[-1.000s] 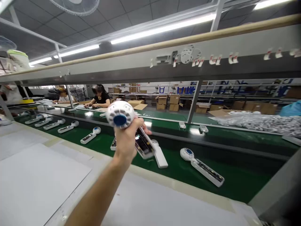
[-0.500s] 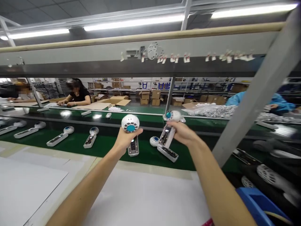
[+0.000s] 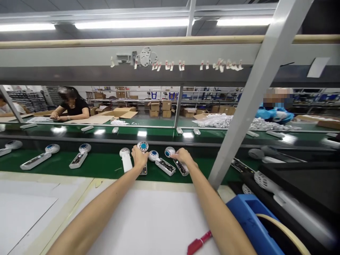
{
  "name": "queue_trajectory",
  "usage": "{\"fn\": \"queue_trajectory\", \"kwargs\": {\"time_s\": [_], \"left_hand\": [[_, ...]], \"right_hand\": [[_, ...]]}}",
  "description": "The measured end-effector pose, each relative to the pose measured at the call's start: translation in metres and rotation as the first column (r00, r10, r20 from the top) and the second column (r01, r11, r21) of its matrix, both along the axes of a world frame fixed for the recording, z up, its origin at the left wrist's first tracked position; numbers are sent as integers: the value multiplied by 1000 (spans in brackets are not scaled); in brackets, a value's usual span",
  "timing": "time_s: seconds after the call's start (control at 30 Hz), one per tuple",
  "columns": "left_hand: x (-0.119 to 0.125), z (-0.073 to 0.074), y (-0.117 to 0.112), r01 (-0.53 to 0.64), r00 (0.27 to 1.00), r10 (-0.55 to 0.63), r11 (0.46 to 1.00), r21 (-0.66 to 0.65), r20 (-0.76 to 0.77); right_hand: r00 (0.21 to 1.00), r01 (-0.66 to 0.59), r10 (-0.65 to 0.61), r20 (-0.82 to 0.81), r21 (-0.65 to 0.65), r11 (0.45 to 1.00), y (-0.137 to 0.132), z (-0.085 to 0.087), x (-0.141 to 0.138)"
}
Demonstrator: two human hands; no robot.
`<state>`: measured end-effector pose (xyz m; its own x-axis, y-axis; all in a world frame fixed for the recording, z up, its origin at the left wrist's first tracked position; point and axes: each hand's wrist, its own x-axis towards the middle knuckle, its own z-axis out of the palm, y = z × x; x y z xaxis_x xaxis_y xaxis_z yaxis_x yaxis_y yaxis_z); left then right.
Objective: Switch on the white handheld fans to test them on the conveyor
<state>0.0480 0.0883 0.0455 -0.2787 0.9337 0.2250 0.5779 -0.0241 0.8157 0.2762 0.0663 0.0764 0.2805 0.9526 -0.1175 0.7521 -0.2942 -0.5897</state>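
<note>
My left hand [image 3: 138,156] is closed round the neck of a handheld fan [image 3: 142,146], whose round head has a blue centre. That fan's open handle shows partly below my fingers, at the green conveyor belt [image 3: 103,166]. At the right, the fingers of my right hand [image 3: 183,156] pinch a second handheld fan [image 3: 182,168] just under its head, with its inner parts showing. Between my hands another open-handled fan [image 3: 165,166] lies on the belt. A white fan [image 3: 126,162], its closed side up, is just left of my left hand.
More fans [image 3: 78,160] lie along the belt to the left. A grey post [image 3: 239,127] slants up at my right, beside a blue bin [image 3: 239,212]. A red pen-like object [image 3: 198,244] is on the white worktop [image 3: 159,212]. Co-workers sit across the line.
Both hands have lowered their fans to the belt, and the right hand is now right of the lying fan. My view has turned right. A white fan now shows beside my left hand.
</note>
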Motion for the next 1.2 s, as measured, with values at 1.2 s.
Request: {"fn": "queue_trajectory", "kwargs": {"time_s": [1.2], "left_hand": [[-80, 164, -120, 450, 440, -541, 823, 346, 716]], "right_hand": [[425, -124, 438, -792, 429, 895, -92, 116, -101]]}}
